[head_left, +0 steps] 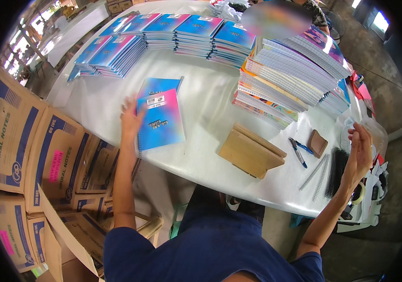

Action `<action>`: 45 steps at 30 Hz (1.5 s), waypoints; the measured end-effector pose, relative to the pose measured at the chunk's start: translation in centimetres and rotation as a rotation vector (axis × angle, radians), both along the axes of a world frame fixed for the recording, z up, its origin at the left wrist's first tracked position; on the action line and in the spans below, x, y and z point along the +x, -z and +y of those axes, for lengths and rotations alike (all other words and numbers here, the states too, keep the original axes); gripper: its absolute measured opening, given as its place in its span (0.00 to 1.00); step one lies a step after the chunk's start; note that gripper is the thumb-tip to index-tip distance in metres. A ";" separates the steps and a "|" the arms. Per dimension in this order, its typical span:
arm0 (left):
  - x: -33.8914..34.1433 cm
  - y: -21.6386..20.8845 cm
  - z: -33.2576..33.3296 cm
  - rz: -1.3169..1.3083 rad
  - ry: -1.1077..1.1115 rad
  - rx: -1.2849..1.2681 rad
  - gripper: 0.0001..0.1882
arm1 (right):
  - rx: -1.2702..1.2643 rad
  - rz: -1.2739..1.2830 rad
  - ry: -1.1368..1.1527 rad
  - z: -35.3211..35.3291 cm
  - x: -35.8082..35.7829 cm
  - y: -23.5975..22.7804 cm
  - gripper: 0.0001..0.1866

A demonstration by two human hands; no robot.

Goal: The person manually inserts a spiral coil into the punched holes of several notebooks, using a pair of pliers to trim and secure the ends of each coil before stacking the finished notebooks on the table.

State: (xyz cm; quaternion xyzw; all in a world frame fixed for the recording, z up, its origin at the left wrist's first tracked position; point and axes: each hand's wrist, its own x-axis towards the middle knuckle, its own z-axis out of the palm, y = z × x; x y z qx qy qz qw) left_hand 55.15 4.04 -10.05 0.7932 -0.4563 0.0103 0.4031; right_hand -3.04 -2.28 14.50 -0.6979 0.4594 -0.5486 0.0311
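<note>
At the left side of the table my left hand (132, 117) has its fingers spread, with the thumb over the left edge of a pink-and-blue spiral notebook (170, 115). Its motion is slightly blurred, so a firm grip does not show. That notebook lies partly on top of a second blue notebook (158, 84), whose wire binding shows at the upper right. Over at the table's right edge, my right hand (361, 146) is raised, fingers loosely extended and nothing visible in them. It is beside a clear plastic bag (376, 136) and a bundle of black spiral coils (336, 171).
Several stacks of matching notebooks (194, 35) line the far edge. A tall pile of gridded books (290, 70) stands at right. Nearer lie folded cardboard (250, 150), pliers (298, 152), a brown block (317, 143) and loose coils (314, 177). Cartons (52, 155) crowd the left.
</note>
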 end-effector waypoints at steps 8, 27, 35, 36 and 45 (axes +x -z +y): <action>1.2 -2.4 -4.9 -0.329 0.379 0.347 0.25 | 0.183 -0.177 -0.078 -9.2 0.1 -5.6 0.26; -7.7 -11.5 -6.8 -0.282 0.330 0.018 0.41 | 0.344 -0.090 -0.306 -9.9 1.9 -11.2 0.11; -23.7 -20.4 -5.8 0.690 1.398 -0.225 0.28 | 0.208 -0.212 -0.238 5.1 2.0 7.3 0.08; -24.2 -19.9 -6.0 0.674 1.430 -0.159 0.27 | 0.270 -0.283 -0.233 6.0 2.1 9.3 0.07; -25.2 -19.2 -5.4 0.661 1.423 0.002 0.21 | 0.277 -0.238 -0.283 5.0 1.3 13.1 0.08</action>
